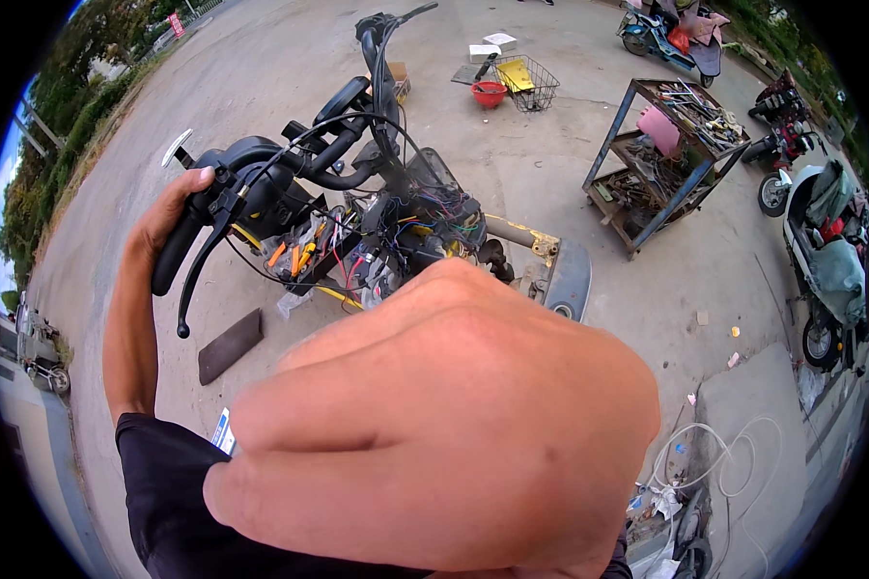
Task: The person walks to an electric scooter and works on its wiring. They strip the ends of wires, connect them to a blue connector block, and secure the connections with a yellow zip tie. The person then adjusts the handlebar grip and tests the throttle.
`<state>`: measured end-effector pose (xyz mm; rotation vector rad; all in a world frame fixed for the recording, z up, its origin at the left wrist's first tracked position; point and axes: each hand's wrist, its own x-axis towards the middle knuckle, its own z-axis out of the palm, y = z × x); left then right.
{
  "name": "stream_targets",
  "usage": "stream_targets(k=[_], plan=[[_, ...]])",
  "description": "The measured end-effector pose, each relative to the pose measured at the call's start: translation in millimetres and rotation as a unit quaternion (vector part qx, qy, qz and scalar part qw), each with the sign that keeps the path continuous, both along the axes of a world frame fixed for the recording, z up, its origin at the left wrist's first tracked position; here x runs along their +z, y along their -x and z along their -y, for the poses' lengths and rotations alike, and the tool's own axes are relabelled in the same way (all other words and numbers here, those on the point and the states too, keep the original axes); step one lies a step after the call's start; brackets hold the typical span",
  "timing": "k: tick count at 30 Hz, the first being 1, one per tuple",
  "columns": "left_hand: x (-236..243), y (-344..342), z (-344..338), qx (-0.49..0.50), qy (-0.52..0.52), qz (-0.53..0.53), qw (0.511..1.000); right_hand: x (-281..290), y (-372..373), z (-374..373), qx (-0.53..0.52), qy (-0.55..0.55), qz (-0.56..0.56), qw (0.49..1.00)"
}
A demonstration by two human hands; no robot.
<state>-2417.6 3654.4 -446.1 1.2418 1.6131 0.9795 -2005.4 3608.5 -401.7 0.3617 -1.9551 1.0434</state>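
Observation:
My left hand (179, 207) is wrapped round the black handlebar grip (176, 253) of a partly stripped scooter, its thumb resting by the switch housing (224, 183). A black brake lever (203, 273) hangs below that grip. Close to the camera, my right hand (454, 415) is raised with its fingers curled, covering much of the lower middle. What it holds, if anything, is hidden. A small white-and-blue thing (224, 430) shows at the edge of its fingers; whether the hand touches it I cannot tell. Exposed coloured wires (434, 227) and orange-handled tools (304, 253) sit in the scooter's open front body.
A metal tool cart (671, 207) stands at the right, loaded with tools. Farther back are a wire basket (541, 95) and a red bowl (489, 94). Parked scooters (830, 251) line the right side. A dark flat board (230, 345) and a pale hose (714, 434) lie on the ground.

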Motion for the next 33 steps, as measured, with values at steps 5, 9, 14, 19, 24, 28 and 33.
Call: stream_targets(k=[5,9,14,19,24,28,33], plan=[[-0.3,-26.2,-11.9,-0.018,-0.007,0.012,1.000,-1.9,-0.5,0.0,0.010,0.029,-0.001,1.000],[12.3,-14.3,-25.9,-0.064,0.023,-0.045,0.997,-5.6,-3.3,-4.1,-0.023,0.046,0.036,0.998],[4.8,0.5,2.3,-0.032,0.025,-0.053,0.998,-11.8,39.3,6.3,-0.037,0.023,0.100,0.994],[10.5,1.6,-5.9,-0.035,0.023,-0.090,0.995,0.4,45.7,7.8,-0.016,-0.036,0.092,0.995],[17.6,-14.9,4.3,-0.034,0.030,0.004,0.999,5.2,43.3,5.5,-0.019,-0.116,0.060,0.991],[-15.6,13.9,2.2,0.000,-0.008,0.038,0.999,-6.3,59.7,7.7,-0.042,-0.132,0.058,0.989],[23.8,-31.7,19.8,0.026,-0.024,-0.021,0.999,5.5,36.6,14.1,-0.039,-0.129,0.040,0.990]])
